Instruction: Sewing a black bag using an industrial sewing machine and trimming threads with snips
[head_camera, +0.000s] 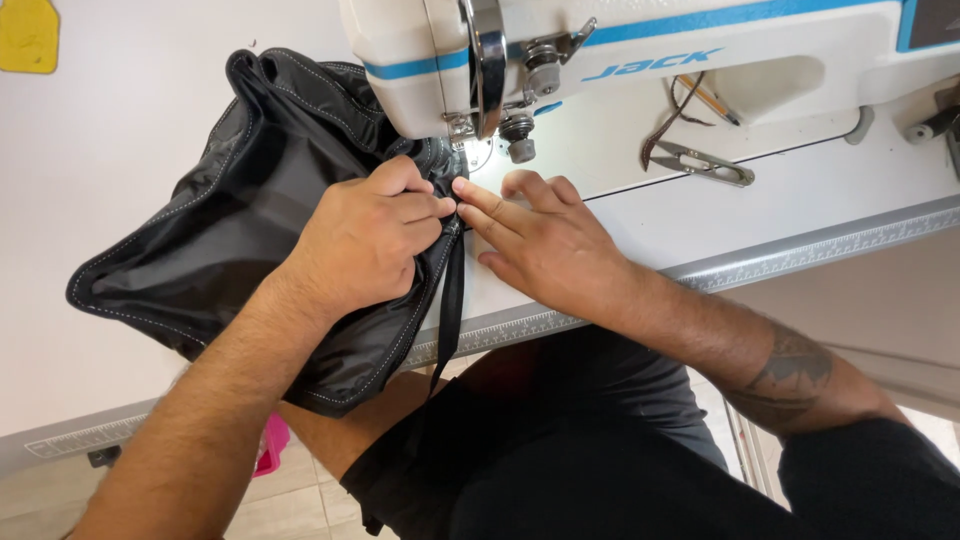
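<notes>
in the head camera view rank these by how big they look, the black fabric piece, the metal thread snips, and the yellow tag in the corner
1. black fabric piece, largest by far.
2 and 3. metal thread snips and yellow tag: too alike to rank, and the tag is cut off by the frame.

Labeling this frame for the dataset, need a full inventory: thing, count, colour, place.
sewing machine: 1, white with blue stripe, top centre on the table
black fabric piece: 1, black with pale stitching, left of the needle, draped over the table edge
black strap: 1, black, hanging from the fabric edge off the table front
thread snips: 1, metal, on the table right of the needle
table: 1, white with a ruler strip along the front edge
yellow tag: 1, yellow, top left corner
pink object: 1, pink, below the table, partly hidden
left hand: 1, gripping the fabric by the needle
right hand: 1, flat, fingers pressing the seam
</notes>
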